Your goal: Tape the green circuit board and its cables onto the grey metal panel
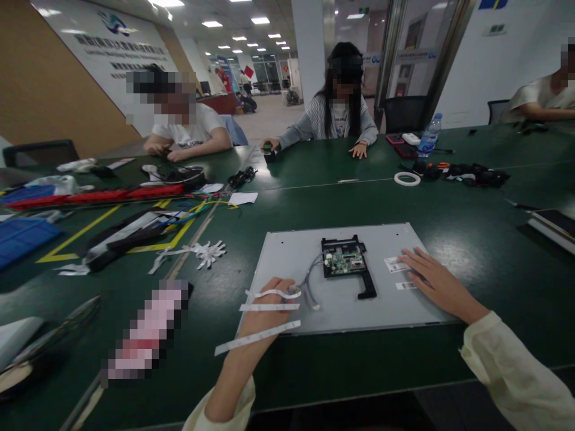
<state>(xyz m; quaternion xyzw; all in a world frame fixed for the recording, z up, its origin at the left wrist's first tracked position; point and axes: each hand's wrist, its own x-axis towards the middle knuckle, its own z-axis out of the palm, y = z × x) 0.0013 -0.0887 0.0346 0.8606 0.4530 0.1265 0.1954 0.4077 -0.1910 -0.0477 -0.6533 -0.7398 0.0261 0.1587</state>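
Note:
A flat grey panel (287, 251) lies on the green table before me. On it sits a black bracket (369, 284) holding a green circuit board (344, 261). Grey cables (309, 281) run from the board's left side toward my left hand. My left hand (269, 305) rests on the panel's left part, its fingers curled at the cable and partly hidden. Several white tape strips (269, 307) stick across the back of that hand and wrist. My right hand (429, 278) lies flat with fingers spread on the panel's right side, touching a white label (395, 264).
Left of the panel are a phone (148, 329), cut white tape pieces (210, 254), a black-and-silver bundle (130, 236) and blue trays (27, 236). Beyond stand a tape roll (406, 179), black cables (476, 175) and a water bottle (430, 136). Several people sit around the table.

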